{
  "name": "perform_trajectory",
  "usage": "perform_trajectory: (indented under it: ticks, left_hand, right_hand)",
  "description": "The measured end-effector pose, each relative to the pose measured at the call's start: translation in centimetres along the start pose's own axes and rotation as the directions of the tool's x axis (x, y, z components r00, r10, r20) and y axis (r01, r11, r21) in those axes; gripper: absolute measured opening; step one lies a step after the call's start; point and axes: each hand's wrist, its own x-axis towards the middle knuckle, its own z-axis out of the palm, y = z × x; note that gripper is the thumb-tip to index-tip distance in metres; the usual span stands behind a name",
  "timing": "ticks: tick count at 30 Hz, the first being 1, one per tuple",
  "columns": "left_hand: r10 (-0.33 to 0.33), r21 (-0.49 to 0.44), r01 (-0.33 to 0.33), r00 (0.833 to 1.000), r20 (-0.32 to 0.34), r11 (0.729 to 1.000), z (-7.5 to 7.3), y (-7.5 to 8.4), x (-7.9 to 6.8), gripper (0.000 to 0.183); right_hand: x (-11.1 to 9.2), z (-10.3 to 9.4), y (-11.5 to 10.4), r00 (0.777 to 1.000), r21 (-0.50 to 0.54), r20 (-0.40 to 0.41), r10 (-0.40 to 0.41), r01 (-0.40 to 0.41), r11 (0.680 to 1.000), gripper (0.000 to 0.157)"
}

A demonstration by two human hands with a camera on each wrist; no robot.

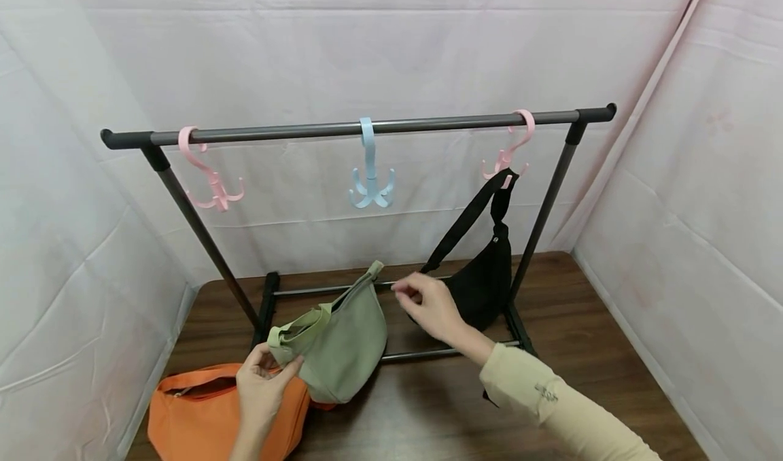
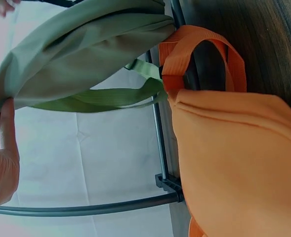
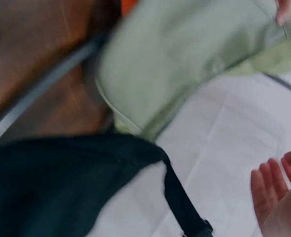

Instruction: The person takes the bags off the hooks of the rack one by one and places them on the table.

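Note:
A sage-green shoulder bag (image 1: 353, 345) is held up at its left end by my left hand (image 1: 262, 385), thumb and fingers pinching the fabric near the light green strap (image 1: 308, 325). In the left wrist view, the fingers (image 2: 7, 128) press on the green bag (image 2: 86, 54). My right hand (image 1: 431, 308) hangs in the air to the right of the green bag, fingers loosely bent and holding nothing. Behind it, a black shoulder bag (image 1: 489, 277) hangs by its strap from the right pink hook (image 1: 506, 158). An orange bag (image 1: 202, 420) lies under my left forearm.
A dark metal rack's bar (image 1: 293, 132) spans the view. On it hang a left pink hook (image 1: 215, 182) and a middle blue hook (image 1: 370, 168), neither bearing a bag. The rack stands on a brown wooden table (image 1: 587, 352), with white cloth (image 1: 293, 53) around it.

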Motion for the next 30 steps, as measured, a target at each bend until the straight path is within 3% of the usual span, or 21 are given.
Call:
perform_trajectory:
  ticks: [4, 9, 12, 16, 19, 21, 22, 25, 28, 30]
  left_hand:
    - [-0.012, 0.019, 0.012, 1.0, -0.004, 1.0, -0.3, 0.4, 0.2, 0.039]
    - [-0.038, 0.001, 0.038, 0.999, 0.037, 0.999, -0.4, 1.3, 0.3, 0.037]
    - [-0.033, 0.026, 0.032, 0.997, 0.069, 0.999, -0.4, 2.1, 0.5, 0.034]
    - [-0.026, 0.052, 0.021, 0.994, 0.107, 0.998, -0.2, 3.2, 0.5, 0.031]
    - [-0.024, 0.066, 0.016, 0.992, 0.128, 0.998, -0.1, 4.0, 0.4, 0.03]
    - [-0.018, 0.072, 0.008, 0.99, 0.14, 0.997, 0.0, 4.5, 0.2, 0.03]
    - [-0.016, 0.079, 0.005, 0.989, 0.144, 0.997, 0.0, 4.8, 0.2, 0.031]
    - [-0.004, 0.068, -0.006, 0.989, 0.149, 0.998, -0.1, 5.4, -0.1, 0.032]
    - [0.002, 0.035, -0.007, 0.99, 0.14, 0.999, -0.3, 6.0, -0.2, 0.035]
    - [0.0, 0.009, -0.001, 0.991, 0.135, 1.0, -0.3, 6.4, -0.3, 0.036]
  right_hand:
    - [-3.0, 1.4, 0.5, 0.992, 0.043, 0.119, -0.037, 0.032, 0.999, 0.011]
    - [-5.8, 4.1, 2.3, 0.967, 0.086, 0.227, 0.114, -0.136, 0.987, 0.012]
    - [-6.7, 5.9, 3.8, 0.949, 0.096, 0.252, 0.19, -0.22, 0.971, 0.013]
    - [-7.5, 7.9, 5.2, 0.94, 0.095, 0.252, 0.23, -0.261, 0.961, 0.015]
    - [-7.7, 8.9, 5.7, 0.928, 0.158, 0.223, 0.299, -0.337, 0.928, 0.018]
    - [-7.8, 9.3, 5.9, 0.9, 0.228, 0.219, 0.376, -0.422, 0.877, 0.024]
    - [-7.8, 9.5, 6.0, 0.876, 0.279, 0.233, 0.422, -0.476, 0.834, 0.028]
    - [-7.8, 10.0, 6.1, 0.781, 0.417, 0.321, 0.535, -0.624, 0.661, 0.042]
    - [-7.7, 10.6, 6.2, 0.694, 0.501, 0.416, 0.588, -0.714, 0.488, 0.05]
    - [-7.5, 10.9, 6.3, 0.667, 0.532, 0.438, 0.603, -0.733, 0.424, 0.052]
